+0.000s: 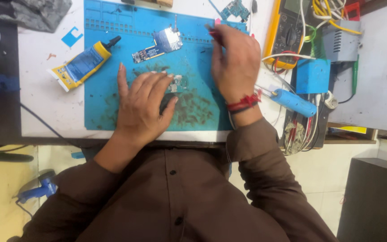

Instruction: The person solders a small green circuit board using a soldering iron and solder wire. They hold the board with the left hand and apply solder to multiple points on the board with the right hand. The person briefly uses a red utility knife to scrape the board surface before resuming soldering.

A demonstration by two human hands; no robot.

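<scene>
My left hand (142, 103) lies flat on the blue work mat (104, 103), fingers pressing down on a small circuit board (178, 83) and partly covering a dark object beneath the palm. My right hand (236, 60) hovers over the mat's right side, closed around a thin red-handled tool (214, 35) whose tip is hidden by the fingers. A red thread band circles that wrist. A larger blue circuit board (160, 45) with a metal shield lies on the mat beyond both hands.
A yellow-and-blue glue tube (82, 64) lies at the mat's left edge. A yellow multimeter (287, 27), a blue-handled soldering iron (294, 101), a blue block (313, 75), wires and a grey power unit (341, 40) crowd the right. Another small board (235, 9) sits at the far edge.
</scene>
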